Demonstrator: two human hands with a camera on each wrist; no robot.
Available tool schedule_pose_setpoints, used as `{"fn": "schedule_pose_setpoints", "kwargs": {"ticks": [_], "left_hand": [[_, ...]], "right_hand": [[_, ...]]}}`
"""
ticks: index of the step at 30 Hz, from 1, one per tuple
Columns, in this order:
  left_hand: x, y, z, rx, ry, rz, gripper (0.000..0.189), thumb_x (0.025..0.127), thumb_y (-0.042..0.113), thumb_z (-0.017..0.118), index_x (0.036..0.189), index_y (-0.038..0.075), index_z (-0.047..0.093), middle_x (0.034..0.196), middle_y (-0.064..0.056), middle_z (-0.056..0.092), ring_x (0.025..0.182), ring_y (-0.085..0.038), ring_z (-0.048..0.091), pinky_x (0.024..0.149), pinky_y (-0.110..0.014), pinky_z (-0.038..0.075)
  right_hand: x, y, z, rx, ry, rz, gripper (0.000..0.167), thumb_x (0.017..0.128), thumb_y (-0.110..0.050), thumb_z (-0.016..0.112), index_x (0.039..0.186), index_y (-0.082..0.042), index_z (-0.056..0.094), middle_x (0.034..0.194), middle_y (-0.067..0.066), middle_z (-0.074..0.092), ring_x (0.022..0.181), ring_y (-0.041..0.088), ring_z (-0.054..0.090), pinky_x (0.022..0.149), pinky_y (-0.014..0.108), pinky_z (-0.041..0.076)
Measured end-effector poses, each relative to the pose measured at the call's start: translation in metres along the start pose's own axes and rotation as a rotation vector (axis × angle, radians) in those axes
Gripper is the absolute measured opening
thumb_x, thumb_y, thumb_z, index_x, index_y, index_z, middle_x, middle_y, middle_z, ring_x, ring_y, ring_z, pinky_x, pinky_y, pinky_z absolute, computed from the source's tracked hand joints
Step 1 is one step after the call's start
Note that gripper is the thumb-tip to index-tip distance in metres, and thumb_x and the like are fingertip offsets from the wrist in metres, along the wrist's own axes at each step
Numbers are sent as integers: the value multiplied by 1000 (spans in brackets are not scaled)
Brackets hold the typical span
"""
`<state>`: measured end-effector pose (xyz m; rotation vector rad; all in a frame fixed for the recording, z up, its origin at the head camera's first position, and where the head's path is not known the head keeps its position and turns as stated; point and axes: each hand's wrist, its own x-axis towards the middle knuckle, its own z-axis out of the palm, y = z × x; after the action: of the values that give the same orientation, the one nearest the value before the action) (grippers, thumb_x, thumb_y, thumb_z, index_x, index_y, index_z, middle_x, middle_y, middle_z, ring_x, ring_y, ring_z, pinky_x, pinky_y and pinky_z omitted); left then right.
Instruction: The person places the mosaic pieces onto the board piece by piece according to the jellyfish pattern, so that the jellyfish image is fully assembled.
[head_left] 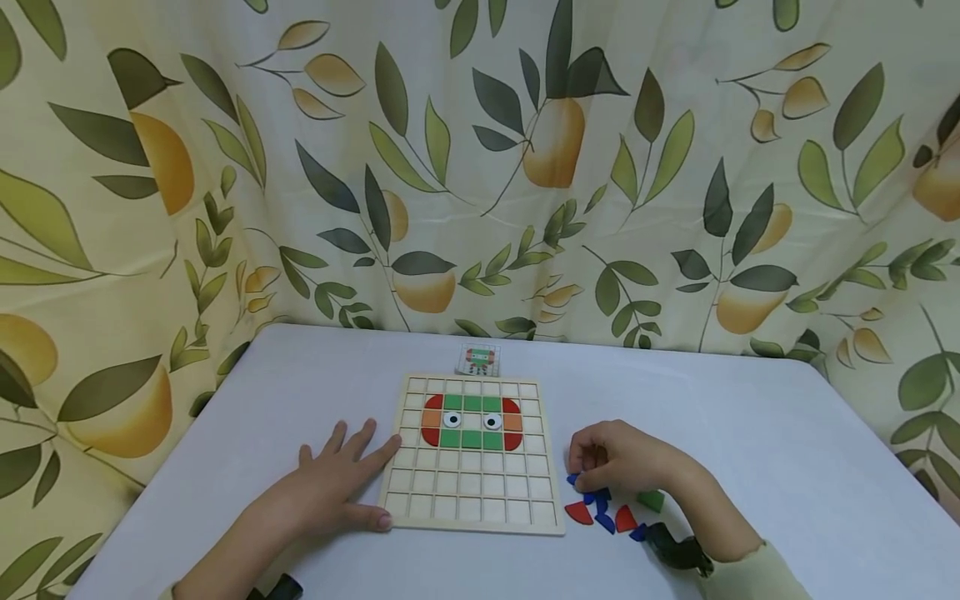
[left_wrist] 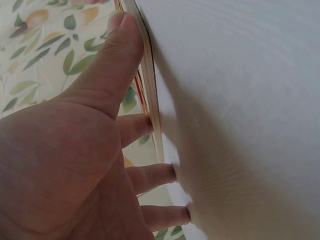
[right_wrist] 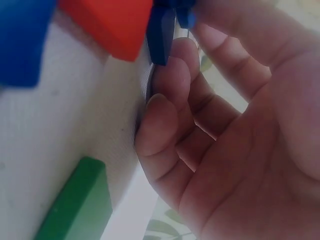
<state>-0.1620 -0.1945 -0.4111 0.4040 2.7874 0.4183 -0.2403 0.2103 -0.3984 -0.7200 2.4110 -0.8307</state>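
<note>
A wooden grid board (head_left: 472, 507) lies on the table, bearing green, red and orange pieces and two round eye pieces (head_left: 452, 419) in its upper rows. My left hand (head_left: 330, 482) spreads its fingers at the board's left side, thumb and index finger touching the edge (left_wrist: 149, 75). To the right of the board, my right hand (head_left: 626, 457) pinches a small blue piece (head_left: 573, 479) between thumb and index finger, its other fingers curled. Just below that hand lie more blue pieces (head_left: 604, 522), red quarter-round pieces (head_left: 578, 512) and a green piece (head_left: 652, 500).
Behind the board lies a small picture card (head_left: 478, 360) with a green and red figure on a grid. A white cloth covers the table (head_left: 330, 375). A curtain (head_left: 480, 233) printed with leaves and fruit hangs behind its far edge.
</note>
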Motion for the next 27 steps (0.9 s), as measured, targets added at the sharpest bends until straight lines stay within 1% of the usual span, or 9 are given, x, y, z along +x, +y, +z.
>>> {"fn": "schedule_pose_setpoints", "kwargs": {"ticks": [6,10,12,15,19,22,23,25,27], "left_hand": [[2,2,1,12,-10,-11,101,70,69,75,155,31,36,164,-17,23,147,-56,12,97,-86,13],[2,2,0,9,-11,-13,101,70,68,75,155,30,37,164,-17,23,147,-56,12,97,-86,13],[1,2,-1,6,-8,-11,101,70,68,75,155,29,37,164,-17,23,147,-57,11,97,-86,13],[1,2,-2,5,-6,-12,102,70,68,75,155,29,37,164,-18,23,146,-57,12,97,-87,13],[1,2,-2,12,-11,-17,103,69,69,75,155,29,37,164,-18,24,146,-58,13,96,-87,13],[1,2,-1,12,-14,-18,103,68,69,75,155,29,36,164,-18,23,146,-58,12,96,-87,13],[2,2,-1,11,-13,-17,104,68,70,75,155,29,36,164,-18,23,146,-58,12,96,-87,13],[1,2,-1,6,-11,-14,104,68,69,75,155,29,37,164,-18,23,146,-58,11,95,-87,12],[2,3,-1,3,-7,-8,104,68,69,75,155,28,37,164,-19,24,145,-59,12,95,-87,12]], "right_hand": [[-2,-1,-1,-43,6,-1,13,86,-19,78,91,-17,66,74,-1,58,73,16,55,61,26,47],[-6,-4,-6,-53,-8,31,11,89,-20,75,95,-18,66,77,-2,58,76,16,55,63,26,47],[-10,-5,-10,-65,-16,57,12,89,-20,75,96,-18,66,79,-1,59,78,17,55,65,28,47],[-19,-5,-18,-87,-18,126,21,82,-16,81,97,-18,66,82,1,59,81,19,55,68,31,48],[-31,-2,-26,-137,-3,281,34,71,-10,88,94,-18,64,84,4,58,82,20,53,68,35,47],[-37,4,-29,-155,8,393,38,69,-7,89,93,-17,62,82,6,55,78,21,52,65,35,44],[-39,6,-30,-152,12,417,38,68,-7,89,93,-17,61,80,7,55,76,21,52,63,34,44],[-41,10,-31,-133,21,435,37,70,-8,88,92,-15,60,77,8,54,71,22,53,61,33,43],[-43,13,-32,-115,36,425,31,75,-11,86,91,-14,59,76,7,53,67,22,53,60,33,44]]}}
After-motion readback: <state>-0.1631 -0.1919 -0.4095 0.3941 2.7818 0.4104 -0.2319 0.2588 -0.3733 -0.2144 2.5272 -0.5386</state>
